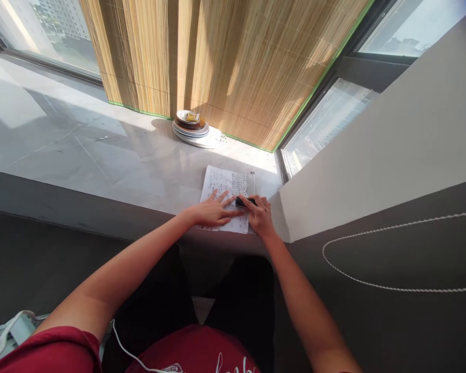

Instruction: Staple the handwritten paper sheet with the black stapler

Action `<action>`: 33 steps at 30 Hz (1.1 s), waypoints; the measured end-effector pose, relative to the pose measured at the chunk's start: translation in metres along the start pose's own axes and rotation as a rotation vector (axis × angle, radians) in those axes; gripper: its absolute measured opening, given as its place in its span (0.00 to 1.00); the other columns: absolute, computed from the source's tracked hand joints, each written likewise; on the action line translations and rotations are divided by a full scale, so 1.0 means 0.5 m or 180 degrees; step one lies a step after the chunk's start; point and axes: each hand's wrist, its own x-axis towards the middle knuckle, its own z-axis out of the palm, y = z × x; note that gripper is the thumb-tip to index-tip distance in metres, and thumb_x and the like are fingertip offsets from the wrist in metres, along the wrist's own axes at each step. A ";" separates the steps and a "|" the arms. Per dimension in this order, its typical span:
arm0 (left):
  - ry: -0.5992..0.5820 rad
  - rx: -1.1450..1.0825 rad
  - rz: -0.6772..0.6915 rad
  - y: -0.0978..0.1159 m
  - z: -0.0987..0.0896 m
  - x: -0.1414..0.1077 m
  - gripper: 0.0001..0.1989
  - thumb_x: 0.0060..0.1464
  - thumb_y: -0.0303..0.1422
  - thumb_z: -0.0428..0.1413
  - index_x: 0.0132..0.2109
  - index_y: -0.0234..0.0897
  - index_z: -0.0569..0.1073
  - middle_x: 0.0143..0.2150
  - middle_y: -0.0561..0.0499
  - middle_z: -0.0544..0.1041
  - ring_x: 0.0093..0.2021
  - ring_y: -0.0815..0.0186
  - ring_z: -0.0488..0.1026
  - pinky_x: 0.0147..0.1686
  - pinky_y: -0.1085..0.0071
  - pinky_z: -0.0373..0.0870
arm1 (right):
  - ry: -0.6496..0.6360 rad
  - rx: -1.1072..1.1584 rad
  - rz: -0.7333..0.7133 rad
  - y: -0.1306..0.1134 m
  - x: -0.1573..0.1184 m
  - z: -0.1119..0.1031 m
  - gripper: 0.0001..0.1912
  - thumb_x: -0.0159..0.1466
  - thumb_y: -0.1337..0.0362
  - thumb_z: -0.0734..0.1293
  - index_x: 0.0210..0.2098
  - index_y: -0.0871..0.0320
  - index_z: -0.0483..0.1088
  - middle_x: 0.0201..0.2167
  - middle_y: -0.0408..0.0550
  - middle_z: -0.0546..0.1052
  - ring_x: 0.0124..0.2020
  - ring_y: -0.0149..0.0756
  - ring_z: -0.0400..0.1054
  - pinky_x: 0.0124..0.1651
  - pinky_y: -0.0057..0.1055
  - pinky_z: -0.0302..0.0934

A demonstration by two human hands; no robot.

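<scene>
A sheet of white paper (233, 225), covered in handwriting and dense print, lies at the front edge of the sill. My left hand (213, 210) rests flat on it with fingers spread. At the paper's right side, my right hand (261, 215) is closed around a short, thick black object (241, 201). The object's near end points left over the sheet, close to the left fingertips. Its kind is too small to make out, and my right fingers cover the rest of it.
A stack of plates (190, 133) with a small yellow packet (193, 117) on top stands behind the paper. A bamboo blind (225, 62) hangs behind the sill (132, 171). A wall (373, 140) bounds the right, where a beaded cord (357, 235) hangs.
</scene>
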 end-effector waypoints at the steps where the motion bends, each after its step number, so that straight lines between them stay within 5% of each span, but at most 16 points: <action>1: 0.0009 -0.0010 0.0007 0.000 0.001 0.000 0.27 0.72 0.45 0.48 0.74 0.66 0.59 0.83 0.56 0.39 0.80 0.35 0.39 0.71 0.28 0.34 | -0.0023 0.0002 0.0040 -0.004 0.001 -0.001 0.30 0.73 0.70 0.57 0.70 0.39 0.67 0.54 0.51 0.74 0.52 0.47 0.63 0.53 0.42 0.59; 8: -0.0111 0.0026 -0.0012 0.002 -0.002 -0.001 0.27 0.73 0.43 0.47 0.76 0.64 0.57 0.83 0.53 0.38 0.80 0.33 0.34 0.71 0.27 0.32 | -0.0178 -0.0245 0.0186 -0.041 0.013 -0.008 0.25 0.76 0.62 0.58 0.68 0.34 0.69 0.54 0.52 0.74 0.54 0.51 0.63 0.55 0.47 0.58; 12: -0.0083 0.0009 -0.0050 -0.001 -0.005 -0.003 0.27 0.73 0.44 0.47 0.75 0.66 0.58 0.83 0.54 0.38 0.80 0.34 0.36 0.71 0.27 0.34 | -0.0143 0.0018 0.0199 -0.017 -0.001 -0.013 0.27 0.75 0.64 0.60 0.72 0.44 0.64 0.55 0.53 0.74 0.54 0.49 0.66 0.56 0.44 0.62; 17: 0.0044 -0.0058 -0.0023 -0.010 -0.003 -0.007 0.26 0.72 0.48 0.49 0.73 0.66 0.62 0.82 0.53 0.45 0.80 0.37 0.40 0.72 0.29 0.37 | 0.0566 0.0190 0.0904 0.033 -0.030 -0.021 0.27 0.71 0.67 0.59 0.68 0.53 0.67 0.48 0.56 0.75 0.51 0.50 0.69 0.55 0.45 0.67; 20: 0.0477 -0.0080 0.0117 -0.006 -0.003 -0.010 0.23 0.72 0.46 0.50 0.70 0.58 0.69 0.79 0.49 0.56 0.78 0.42 0.49 0.72 0.34 0.45 | 0.1215 0.0297 0.1373 0.016 -0.007 -0.019 0.26 0.71 0.65 0.59 0.67 0.56 0.66 0.50 0.59 0.72 0.53 0.52 0.68 0.55 0.48 0.68; 22: 0.1129 -0.0202 0.0074 -0.005 -0.005 -0.013 0.20 0.74 0.38 0.46 0.65 0.49 0.73 0.72 0.45 0.67 0.73 0.51 0.61 0.70 0.44 0.57 | 0.1340 0.0523 0.1366 -0.024 0.030 -0.009 0.26 0.70 0.65 0.60 0.68 0.56 0.64 0.52 0.59 0.71 0.55 0.52 0.67 0.57 0.48 0.68; 25: 0.2225 -0.0352 -0.0449 -0.022 -0.012 -0.030 0.19 0.71 0.26 0.41 0.55 0.40 0.75 0.57 0.41 0.75 0.59 0.57 0.71 0.59 0.57 0.71 | 0.0974 0.0958 0.1059 -0.105 0.096 0.021 0.27 0.70 0.67 0.61 0.68 0.55 0.63 0.52 0.58 0.70 0.53 0.48 0.68 0.56 0.43 0.68; 27: 0.2488 -0.0173 -0.0933 -0.057 -0.025 -0.063 0.18 0.68 0.24 0.43 0.52 0.39 0.76 0.54 0.40 0.75 0.57 0.55 0.72 0.57 0.56 0.72 | 0.0662 0.1025 0.0935 -0.150 0.129 0.045 0.27 0.69 0.69 0.62 0.67 0.52 0.66 0.51 0.55 0.70 0.52 0.47 0.67 0.56 0.42 0.68; 30: 0.2069 0.0415 -0.1953 -0.141 -0.061 -0.155 0.18 0.66 0.26 0.46 0.56 0.37 0.76 0.63 0.35 0.70 0.61 0.48 0.70 0.62 0.47 0.67 | 0.0444 0.1062 0.0936 -0.174 0.139 0.068 0.28 0.68 0.71 0.62 0.66 0.52 0.66 0.50 0.53 0.70 0.52 0.45 0.67 0.54 0.40 0.68; 33: 0.1386 0.0898 -0.2936 -0.236 -0.107 -0.281 0.22 0.67 0.30 0.46 0.63 0.36 0.74 0.70 0.31 0.65 0.69 0.39 0.62 0.66 0.34 0.56 | 0.0422 0.0926 0.1032 -0.144 0.105 0.065 0.27 0.70 0.68 0.62 0.67 0.53 0.64 0.51 0.55 0.70 0.52 0.45 0.68 0.51 0.39 0.70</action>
